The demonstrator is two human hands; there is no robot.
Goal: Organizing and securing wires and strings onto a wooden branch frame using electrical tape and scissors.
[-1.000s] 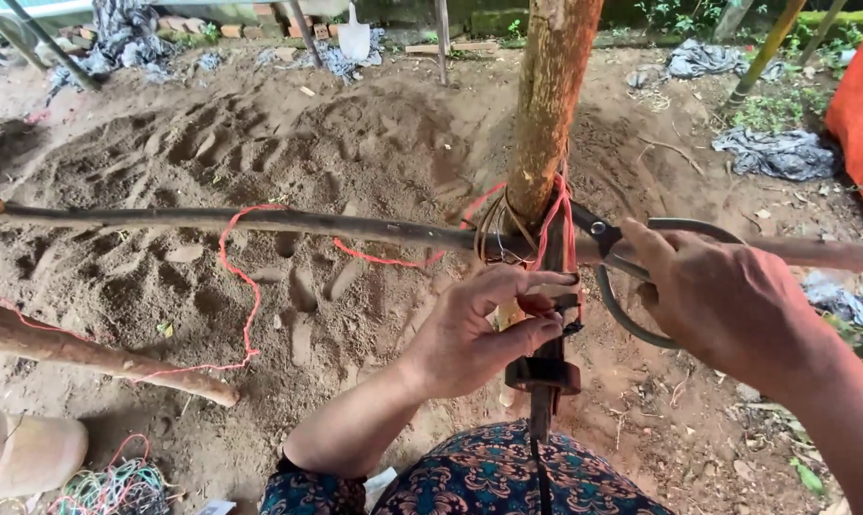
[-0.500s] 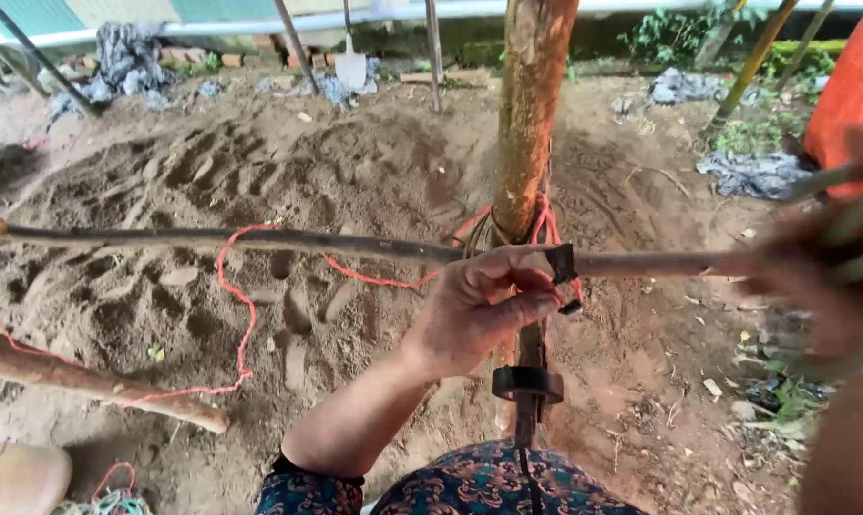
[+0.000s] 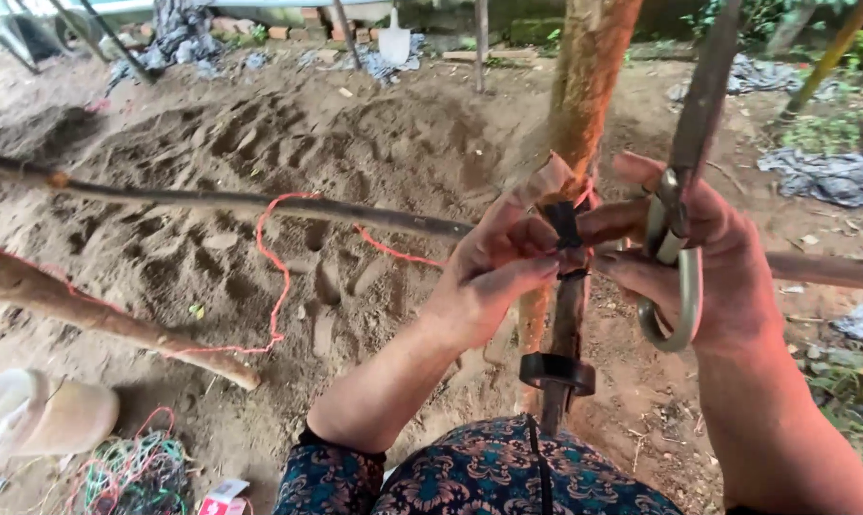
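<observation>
From the head camera, a small red and white package [image 3: 224, 496] lies at the bottom edge, beside a tangle of green and red cord [image 3: 126, 472] and a pale upturned bowl [image 3: 41, 415]. A white scoop-shaped thing [image 3: 394, 40] stands at the far edge of the raked earth [image 3: 288, 143], which lies open between the poles.

The left hand [image 3: 493, 272] pinches a dark strap [image 3: 565, 229] against the upright post [image 3: 584, 105], fingers closed on it. The right hand [image 3: 698, 257] closes on the same strap from the other side, with large metal shears [image 3: 675, 277] hooked over its fingers. A long horizontal stick [image 3: 222, 198] crosses the post; red string [image 3: 279, 277] hangs from it. A thicker log [image 3: 98, 315] lies at the left.
</observation>
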